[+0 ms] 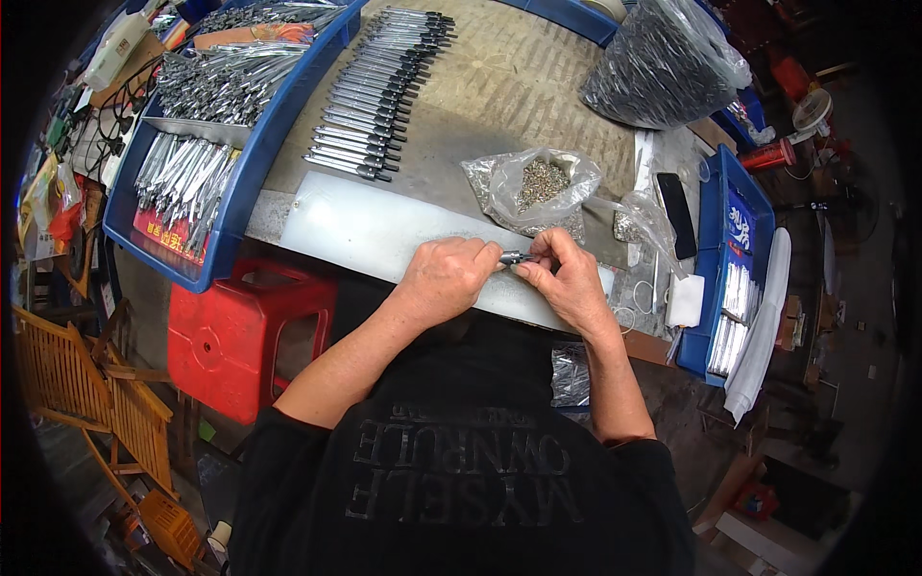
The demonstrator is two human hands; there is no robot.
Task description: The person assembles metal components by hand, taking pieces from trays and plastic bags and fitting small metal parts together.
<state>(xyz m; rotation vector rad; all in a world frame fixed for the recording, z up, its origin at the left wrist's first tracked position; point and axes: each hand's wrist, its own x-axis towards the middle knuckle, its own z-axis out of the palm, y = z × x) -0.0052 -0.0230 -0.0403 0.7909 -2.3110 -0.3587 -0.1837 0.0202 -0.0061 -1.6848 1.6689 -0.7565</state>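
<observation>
A small dark metal pen-like part point(516, 257) lies level between the two hands, above the near part of a pale metal-looking plate point(375, 224). The left hand point(442, 276) is closed round the part's left end; the right hand point(572, 285) pinches at its right end with thumb and fingers, which partly hide the tip.

The plate lies along the near edge of the worktop point(523, 72). Just beyond it, on the right, stands an open clear plastic bag point(582, 177) of tiny metal pieces. Farther off to the left, silver-and-black pen-like rods point(370, 101) lie side by side in a long row. A black phone point(677, 216) lies to the right of the bag. At the far right sits a bulging plastic bag point(658, 72) of dark pieces.

A blue tray point(248, 182) of silver tubes stands on the left, another blue tray point(712, 213) on the right. A red plastic stool point(216, 331) stands below the left tray.
</observation>
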